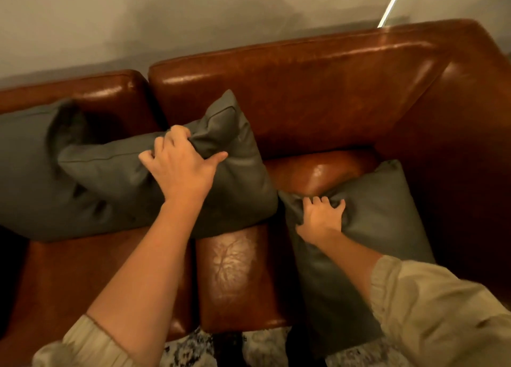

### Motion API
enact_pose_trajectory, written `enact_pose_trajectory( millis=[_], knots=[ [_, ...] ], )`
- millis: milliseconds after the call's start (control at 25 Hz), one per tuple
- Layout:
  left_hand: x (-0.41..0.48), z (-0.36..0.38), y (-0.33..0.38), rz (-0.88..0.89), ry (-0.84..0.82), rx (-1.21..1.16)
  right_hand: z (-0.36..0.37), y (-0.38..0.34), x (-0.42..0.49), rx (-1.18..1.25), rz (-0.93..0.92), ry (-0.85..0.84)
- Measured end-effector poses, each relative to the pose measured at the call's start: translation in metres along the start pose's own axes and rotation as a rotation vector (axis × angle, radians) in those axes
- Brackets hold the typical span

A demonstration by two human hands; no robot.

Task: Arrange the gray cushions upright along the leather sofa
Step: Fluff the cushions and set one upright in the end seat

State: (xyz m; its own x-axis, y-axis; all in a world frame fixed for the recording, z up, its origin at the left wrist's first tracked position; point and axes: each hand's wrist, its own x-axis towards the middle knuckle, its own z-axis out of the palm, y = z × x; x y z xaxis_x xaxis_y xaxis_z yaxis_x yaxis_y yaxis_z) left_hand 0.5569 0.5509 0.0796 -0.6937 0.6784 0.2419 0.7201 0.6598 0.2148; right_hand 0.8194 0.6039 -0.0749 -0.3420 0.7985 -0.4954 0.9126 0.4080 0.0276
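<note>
Leather sofa [318, 103]: left hand [179, 167] grips middle cushion [116, 173]; right hand [320, 217] grips end cushion [381, 222].

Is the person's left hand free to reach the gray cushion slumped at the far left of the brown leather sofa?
Probably not yet: the left hand is gripping the middle gray cushion, which overlaps the far-left gray cushion.

The sofa [318, 95] is brown leather, glossy, with bright sheen along the backrest top and on the seat cushion [235, 269], whose worn patch shows fine creases. The middle gray cushion [116, 178] has a smooth, leather-like skin with a soft dull sheen and a stitched seam; the right gray cushion [381, 214] looks the same, wrinkled where gripped. Both sleeves [442, 311] are matt beige cloth with ribbed cuffs. The wall [138, 20] is matt gray
</note>
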Motion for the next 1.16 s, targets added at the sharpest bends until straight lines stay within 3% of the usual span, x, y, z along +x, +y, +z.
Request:
enact_pose_trajectory(
  millis=[160,320,440,560,760,920,1160],
  knots=[
    [0.017,-0.007,-0.009,-0.185,0.088,-0.078,0.005,0.016,-0.042,-0.035,-0.160,0.120],
    [0.030,-0.011,-0.001,-0.286,0.107,-0.147,-0.007,0.021,-0.072,0.015,-0.209,0.079],
    [0.027,-0.006,0.010,-0.217,0.073,-0.125,-0.032,0.013,-0.081,0.149,-0.067,0.102],
    [0.024,0.001,0.025,-0.171,0.046,-0.110,-0.063,0.019,-0.066,0.401,0.221,0.124],
    [0.016,0.009,0.042,-0.126,0.040,-0.115,-0.021,0.067,-0.021,0.919,0.479,-0.058],
    [0.011,0.017,0.055,-0.056,0.028,-0.100,0.032,0.070,-0.020,0.940,0.469,-0.128],
    [0.010,0.010,0.072,0.003,0.004,-0.102,0.018,0.061,-0.002,0.962,0.610,-0.094]
  ],
)
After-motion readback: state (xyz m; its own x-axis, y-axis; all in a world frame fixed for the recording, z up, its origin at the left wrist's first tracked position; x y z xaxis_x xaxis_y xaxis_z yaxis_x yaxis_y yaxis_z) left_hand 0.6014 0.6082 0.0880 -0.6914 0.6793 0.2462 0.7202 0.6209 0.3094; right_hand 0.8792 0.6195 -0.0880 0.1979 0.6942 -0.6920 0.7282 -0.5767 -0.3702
